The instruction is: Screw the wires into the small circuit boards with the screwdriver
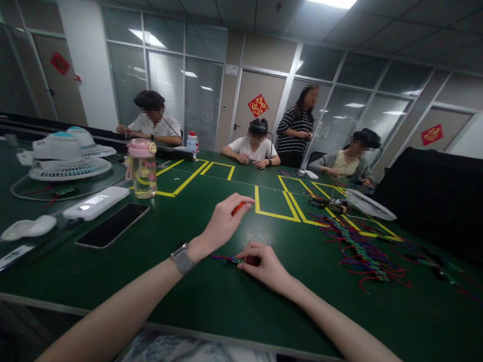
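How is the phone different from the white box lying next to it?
The phone is black and glossy; the white box is pale and matte. The phone is thin and flat; the white box is thicker, with rounded ends. Both lie flat, side by side, on the green table, left of the left hand.

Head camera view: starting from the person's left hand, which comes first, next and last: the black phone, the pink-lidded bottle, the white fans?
From the left hand, which pinches something red:
1. Black phone, lying flat on the green table, to the hand's left.
2. Pink-lidded bottle, upright, farther left and back.
3. White fans, at the far left beyond the bottle.
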`<control>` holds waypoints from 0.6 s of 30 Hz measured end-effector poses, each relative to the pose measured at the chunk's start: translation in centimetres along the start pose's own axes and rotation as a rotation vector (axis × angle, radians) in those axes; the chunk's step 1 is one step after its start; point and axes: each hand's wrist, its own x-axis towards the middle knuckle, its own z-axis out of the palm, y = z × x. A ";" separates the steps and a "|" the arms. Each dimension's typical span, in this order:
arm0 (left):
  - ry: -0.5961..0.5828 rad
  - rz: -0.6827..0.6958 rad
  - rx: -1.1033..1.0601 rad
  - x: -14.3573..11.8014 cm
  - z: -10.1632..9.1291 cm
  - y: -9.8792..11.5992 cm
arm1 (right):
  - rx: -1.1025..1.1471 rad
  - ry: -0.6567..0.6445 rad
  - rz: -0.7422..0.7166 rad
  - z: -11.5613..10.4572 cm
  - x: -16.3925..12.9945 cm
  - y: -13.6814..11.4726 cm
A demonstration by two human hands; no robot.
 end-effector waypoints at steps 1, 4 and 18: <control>0.041 -0.033 -0.046 0.3 -0.3 0.0 | 0.004 -0.002 0.003 0.0 0.0 0.0; 0.090 -0.143 -0.254 1.0 -1.3 -0.4 | 0.017 -0.008 0.019 0.0 0.0 0.1; 0.132 -0.199 -0.362 0.5 -0.7 -2.1 | 0.038 -0.016 0.012 -0.1 0.1 0.3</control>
